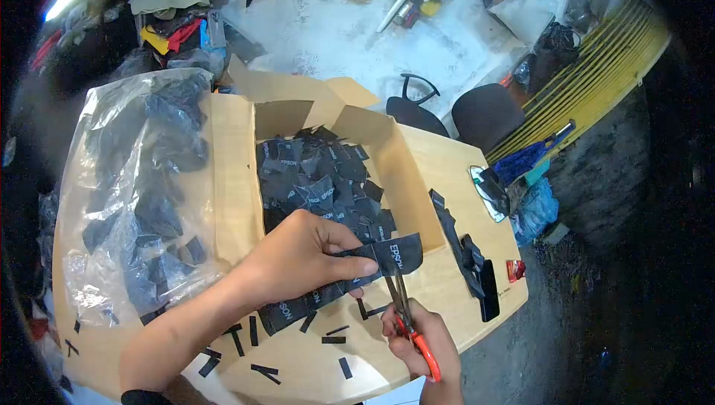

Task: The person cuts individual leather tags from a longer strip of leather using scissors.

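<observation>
My left hand (302, 257) pinches a black label strip (404, 253) printed with white EPSON lettering, thumb on top. The rest of the strip hangs below the hand toward the table's front. In my right hand (432, 330) are red-handled scissors (401, 297), fingers wrapped round the handles. Their blades point up and overlap the strip's lower edge, just right of my left thumb. Behind my left hand stands an open cardboard box (408, 178) holding a heap of cut black labels (320, 174), several showing EPSON print.
Small black offcuts (334, 340) lie along the table's front. A clear plastic bag (141, 204) with dark pieces covers the left side. At right are more black strips (454, 245), a phone (488, 292) and a red packet (515, 270). A dark chair (488, 114) stands beyond the table.
</observation>
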`<action>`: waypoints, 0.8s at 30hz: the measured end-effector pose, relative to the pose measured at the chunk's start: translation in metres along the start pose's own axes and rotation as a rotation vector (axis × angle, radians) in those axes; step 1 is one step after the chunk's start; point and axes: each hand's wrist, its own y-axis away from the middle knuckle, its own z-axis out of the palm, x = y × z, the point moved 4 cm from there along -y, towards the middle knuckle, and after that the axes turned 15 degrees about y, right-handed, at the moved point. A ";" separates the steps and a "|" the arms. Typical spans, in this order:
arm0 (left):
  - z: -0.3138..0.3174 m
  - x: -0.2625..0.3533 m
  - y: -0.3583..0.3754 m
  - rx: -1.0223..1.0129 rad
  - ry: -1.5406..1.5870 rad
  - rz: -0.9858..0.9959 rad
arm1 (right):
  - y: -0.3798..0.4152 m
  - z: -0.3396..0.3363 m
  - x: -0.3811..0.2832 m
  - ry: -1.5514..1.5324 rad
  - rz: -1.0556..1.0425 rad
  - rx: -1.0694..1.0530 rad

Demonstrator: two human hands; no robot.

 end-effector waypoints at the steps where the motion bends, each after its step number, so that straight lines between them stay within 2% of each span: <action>1: 0.000 -0.002 0.000 -0.003 0.054 -0.025 | -0.002 0.001 -0.001 0.001 0.001 -0.002; 8: -0.002 -0.004 -0.001 -0.005 0.079 0.002 | -0.011 0.004 -0.002 -0.062 0.016 -0.003; 10: -0.003 -0.003 -0.001 -0.015 0.024 0.026 | -0.012 0.004 -0.002 0.052 -0.120 -0.007; 13: -0.003 -0.002 -0.001 -0.020 -0.011 0.059 | -0.014 0.006 -0.004 -0.004 -0.169 0.024; 17: -0.003 -0.006 -0.002 -0.020 0.049 0.042 | -0.014 0.008 -0.001 -0.016 -0.153 -0.007; 19: -0.003 -0.003 0.000 0.004 -0.048 0.053 | -0.013 0.006 -0.006 0.030 -0.168 -0.004; 24: -0.005 -0.011 -0.003 -0.017 -0.036 0.082 | -0.013 0.008 -0.005 0.007 -0.145 0.001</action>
